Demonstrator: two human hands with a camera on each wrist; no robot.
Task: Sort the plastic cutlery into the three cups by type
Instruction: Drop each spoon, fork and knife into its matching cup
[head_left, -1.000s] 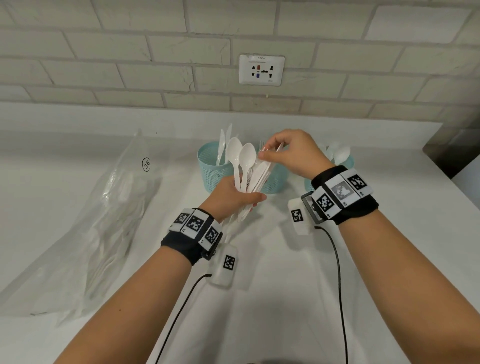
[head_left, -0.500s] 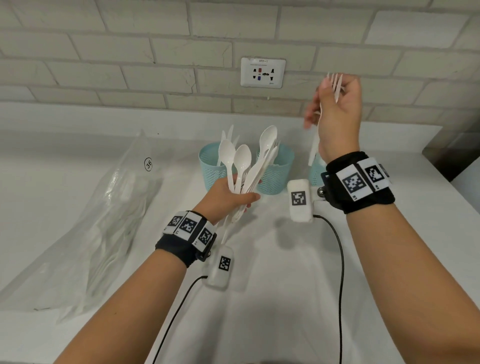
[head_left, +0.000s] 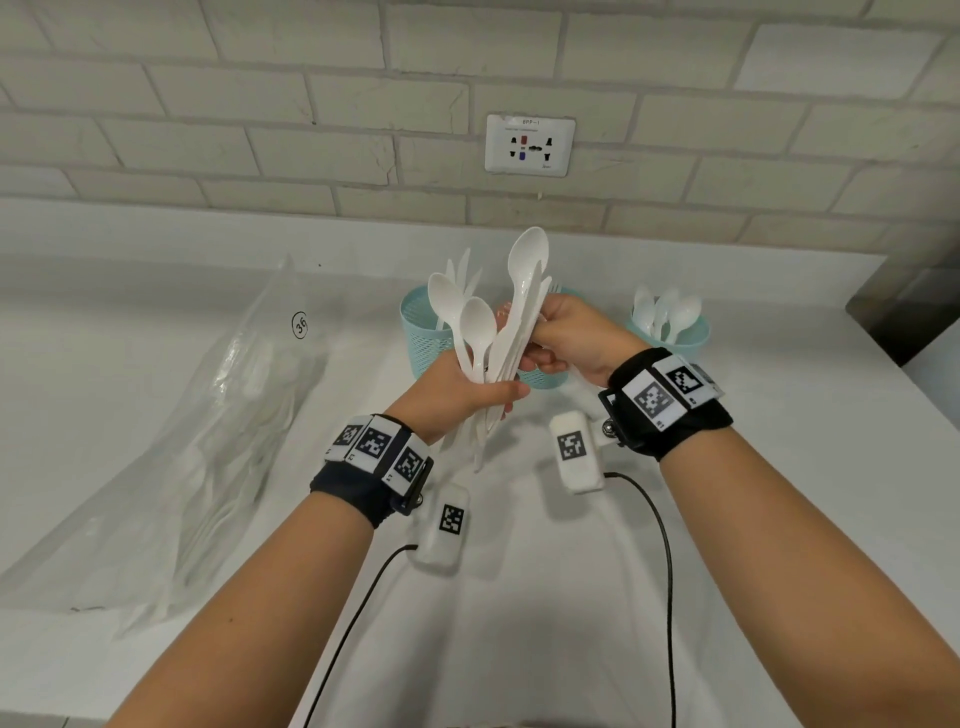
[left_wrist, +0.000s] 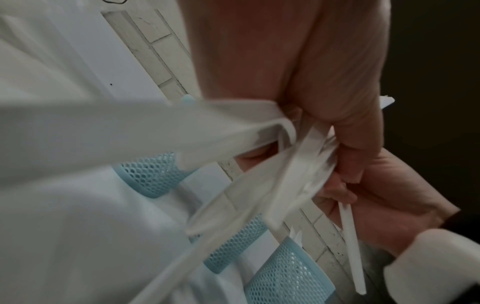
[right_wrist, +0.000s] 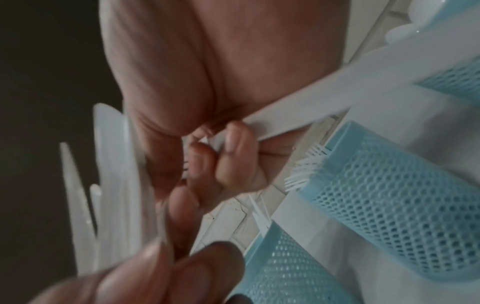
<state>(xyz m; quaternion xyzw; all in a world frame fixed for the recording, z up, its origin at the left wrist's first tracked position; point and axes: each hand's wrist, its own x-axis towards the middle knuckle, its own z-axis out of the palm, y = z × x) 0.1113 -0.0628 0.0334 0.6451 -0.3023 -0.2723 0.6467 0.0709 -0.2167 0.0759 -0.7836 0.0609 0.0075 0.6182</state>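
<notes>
My left hand (head_left: 457, 389) grips a bundle of white plastic cutlery (head_left: 493, 332) upright by the handles, with spoon bowls on top. My right hand (head_left: 566, 338) pinches one white piece in that bundle; its type I cannot tell. Three teal mesh cups stand behind. The left cup (head_left: 421, 332) holds knives, and the middle cup (head_left: 543, 379) is mostly hidden by my hands. In the right cup (head_left: 680, 335) stand spoons. In the right wrist view fork tines (right_wrist: 303, 170) stick out of a cup (right_wrist: 389, 205). The left wrist view shows the handles (left_wrist: 298, 164) fanned out below my fingers.
A clear plastic bag (head_left: 182, 441) with more white cutlery lies on the white counter (head_left: 779, 519) at the left. A brick wall with a socket (head_left: 530, 143) stands behind the cups. Cables run from both wrist cameras toward the front edge.
My right hand, raised high near the wall with forks half a second ago, has come down onto the bundle. The left hand has kept hold of the bundle.
</notes>
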